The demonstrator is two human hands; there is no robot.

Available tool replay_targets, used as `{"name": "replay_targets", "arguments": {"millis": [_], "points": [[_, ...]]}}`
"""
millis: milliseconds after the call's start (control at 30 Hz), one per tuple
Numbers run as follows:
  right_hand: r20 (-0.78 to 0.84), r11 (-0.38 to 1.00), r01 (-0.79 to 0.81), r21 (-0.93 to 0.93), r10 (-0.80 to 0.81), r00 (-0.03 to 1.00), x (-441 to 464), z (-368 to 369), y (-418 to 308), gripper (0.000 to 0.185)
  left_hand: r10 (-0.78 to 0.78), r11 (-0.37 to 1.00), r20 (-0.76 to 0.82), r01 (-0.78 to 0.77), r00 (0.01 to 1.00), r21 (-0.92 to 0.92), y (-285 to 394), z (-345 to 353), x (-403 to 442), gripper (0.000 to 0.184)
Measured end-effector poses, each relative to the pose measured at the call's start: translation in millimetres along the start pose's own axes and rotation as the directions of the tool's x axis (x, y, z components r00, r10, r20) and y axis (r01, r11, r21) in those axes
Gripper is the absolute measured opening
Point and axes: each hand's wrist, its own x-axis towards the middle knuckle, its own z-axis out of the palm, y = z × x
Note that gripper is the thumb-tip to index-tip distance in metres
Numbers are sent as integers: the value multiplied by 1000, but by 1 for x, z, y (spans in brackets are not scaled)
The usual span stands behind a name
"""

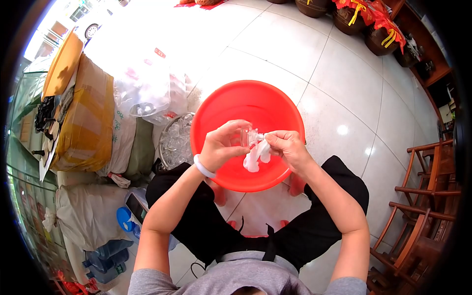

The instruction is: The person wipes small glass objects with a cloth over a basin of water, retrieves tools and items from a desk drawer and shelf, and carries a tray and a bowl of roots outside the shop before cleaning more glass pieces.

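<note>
Over a large red plastic basin [221, 96], my left hand [220, 143] holds a small clear glass bottle [250, 137] on its side, fingers curled round its body. A white band circles my left wrist. My right hand [287, 146] is closed at the bottle's narrow end, thumb and finger pinching a white cloth [252, 160] that hangs down in folds. Whether the cloth goes inside the bottle's neck, I cannot tell. To the left of the basin, a round metal bowl [162, 153] holds several clear glass pieces [178, 139].
Clear plastic bags [142, 88] lie beyond the metal bowl. A taped cardboard box [88, 118] and sacks [88, 211] line the left side. Wooden chairs [425, 196] stand at the right. Dark jars with red covers [381, 39] sit at the far right on the tiled floor.
</note>
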Motion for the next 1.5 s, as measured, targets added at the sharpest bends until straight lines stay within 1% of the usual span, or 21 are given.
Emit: {"name": "replay_targets", "arguments": {"millis": [67,100,167,300,333,400,467,567,667,800,867,933,1000,1067,1133,1200,1267,1333,1367,1433,1500], "points": [[60,904,198,-380,-190,980,-3,3,-7,18,-147,980,-9,144,989,-134,2,-5,-1,36],[60,904,199,-380,-190,980,-3,2,-8,18,-264,941,37,265,964,-212,1,-10,-1,31],[280,673,438,-596,-337,899,-4,1,-9,16,-435,858,102,446,895,-254,-2,-13,-1,34],[353,627,503,-595,-358,865,-4,3,-6,15,-512,697,430,652,744,-299,-8,-27,2,45],[264,721,425,-547,-333,905,-4,2,-2,15,-512,697,433,653,742,-296,-6,-22,2,45],[177,804,344,-485,-296,939,-3,1,0,16,-464,811,112,472,879,-346,-1,-6,2,45],[70,904,180,-388,-165,984,-3,-1,-1,17,-382,851,64,377,922,-365,-5,-5,0,41],[60,937,139,-320,-127,990,0,-1,-4,18,-178,984,-18,177,984,-17,-5,-1,-2,33],[97,917,182,-355,-158,983,-4,3,-4,18,-409,853,142,433,901,-292,-1,-12,1,33],[146,868,254,-426,-211,966,-3,4,-1,19,-547,681,299,623,782,-385,-15,-18,1,48],[125,859,258,-443,-226,966,-2,2,0,19,-563,703,282,630,777,-330,-8,-12,3,46],[104,876,234,-422,-209,972,-3,3,-1,19,-333,893,-66,292,941,-344,-10,-1,4,39],[80,894,210,-395,-194,978,-3,3,-3,20,-256,908,61,262,965,-327,-6,-4,1,35],[75,893,230,-386,-218,973,-3,2,-5,20,-128,992,22,128,992,15,-9,0,-2,33],[78,890,232,-392,-220,972,-4,3,-4,20,-268,961,47,270,962,-63,-4,-7,0,33],[82,887,236,-397,-222,972,-3,4,-1,20,-431,639,456,620,778,-455,-16,-22,5,43],[111,849,279,-448,-257,960,-1,2,1,20,-434,561,541,686,720,-464,-24,-22,5,53],[96,859,282,-428,-267,959,-2,2,0,20,-566,678,284,633,774,-374,-11,-15,4,44],[84,867,284,-409,-274,958,-3,3,-2,20,-565,678,285,633,774,-374,-8,-8,4,44],[77,876,271,-399,-263,962,-3,2,-4,20,-324,905,-148,260,934,-337,-5,8,4,36],[67,885,261,-386,-255,965,-3,1,-5,20,-202,972,-119,184,972,-148,-12,7,0,34]]}}
